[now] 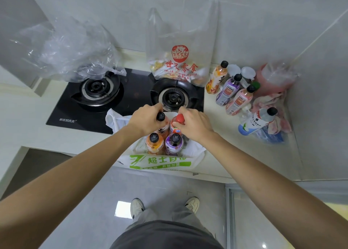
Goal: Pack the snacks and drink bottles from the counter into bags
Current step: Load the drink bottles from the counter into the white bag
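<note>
Glossy black glass hob (131, 90) — thin crinkled plastic bags (71, 48), smooth plastic bottles (227, 90)

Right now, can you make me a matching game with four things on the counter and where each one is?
Things:
1. red-capped bottle
2. snack bag
3. purple bottle
4. crumpled clear bag

Places:
A. over the left burner
B. behind the right burner
C. in the right hand
D. standing in the white bag, untouched

Pairs: 1-C, 2-B, 3-D, 4-A
</note>
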`<action>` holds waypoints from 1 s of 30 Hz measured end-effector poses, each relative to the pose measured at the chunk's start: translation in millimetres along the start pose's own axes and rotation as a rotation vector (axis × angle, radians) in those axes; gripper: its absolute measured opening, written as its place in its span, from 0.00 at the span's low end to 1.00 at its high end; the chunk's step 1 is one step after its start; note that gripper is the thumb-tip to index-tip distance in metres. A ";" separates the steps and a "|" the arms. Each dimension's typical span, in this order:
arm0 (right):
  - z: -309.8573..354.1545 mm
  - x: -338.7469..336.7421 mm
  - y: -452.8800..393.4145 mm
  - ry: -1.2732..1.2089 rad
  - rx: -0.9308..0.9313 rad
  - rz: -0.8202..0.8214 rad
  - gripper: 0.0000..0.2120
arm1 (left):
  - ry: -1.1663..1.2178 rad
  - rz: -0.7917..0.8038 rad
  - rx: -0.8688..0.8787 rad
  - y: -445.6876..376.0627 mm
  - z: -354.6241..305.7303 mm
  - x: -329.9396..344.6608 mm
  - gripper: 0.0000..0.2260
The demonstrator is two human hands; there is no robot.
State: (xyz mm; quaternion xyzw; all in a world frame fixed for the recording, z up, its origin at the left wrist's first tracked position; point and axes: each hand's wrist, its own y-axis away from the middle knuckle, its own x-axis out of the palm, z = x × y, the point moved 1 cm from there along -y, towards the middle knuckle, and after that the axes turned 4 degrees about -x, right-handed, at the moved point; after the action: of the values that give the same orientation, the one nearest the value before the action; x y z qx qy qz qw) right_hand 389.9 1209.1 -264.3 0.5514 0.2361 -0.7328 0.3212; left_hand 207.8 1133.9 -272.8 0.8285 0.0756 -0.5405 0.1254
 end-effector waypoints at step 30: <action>-251.9 -89.0 76.9 0.201 0.510 -0.122 0.17 | -0.091 0.071 0.323 -148.8 -271.0 63.7 0.19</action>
State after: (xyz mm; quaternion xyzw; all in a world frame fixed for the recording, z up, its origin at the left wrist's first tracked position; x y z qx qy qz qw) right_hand 628.0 1351.8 -249.0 0.6693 0.1074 -0.7281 0.1023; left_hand 432.3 1354.1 -245.6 0.8148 -0.0472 -0.5777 0.0128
